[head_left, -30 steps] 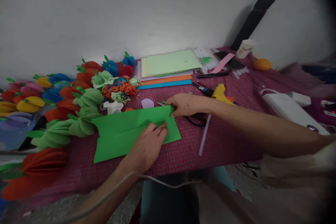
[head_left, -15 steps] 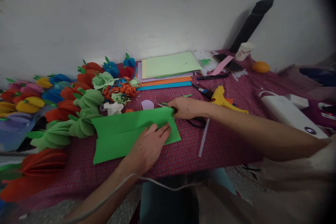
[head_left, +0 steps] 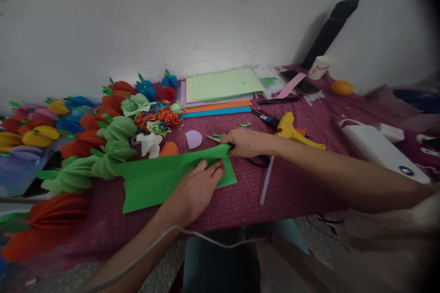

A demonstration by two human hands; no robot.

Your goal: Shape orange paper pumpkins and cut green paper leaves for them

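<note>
A green sheet of paper (head_left: 147, 183) lies in front of me, its far flap lifted and partly folded over toward me. My left hand (head_left: 192, 190) rests flat on it, fingers stretched out near its right end. At the far right corner, my right hand (head_left: 242, 142) has its fingers closed on the paper's edge; the fingertips are partly hidden. Scissors (head_left: 213, 138) lie under and beyond the right hand, with the blade tips and part of a dark handle showing. Beyond the sheet are a lilac paper piece (head_left: 194, 139) and an orange one (head_left: 168, 149).
Several paper pumpkins (head_left: 117, 128) crowd the left side beside shredded paper (head_left: 161, 114). Stacked coloured sheets (head_left: 225, 84) lie at the back. To the right are a yellow glue gun (head_left: 292, 129), a paper cup (head_left: 320, 67), an orange fruit (head_left: 342, 87) and a white power bank (head_left: 385, 151).
The green sheet's far flap has come down toward me, uncovering more of the orange and lilac pieces. Both hands stay in nearly the same place.
</note>
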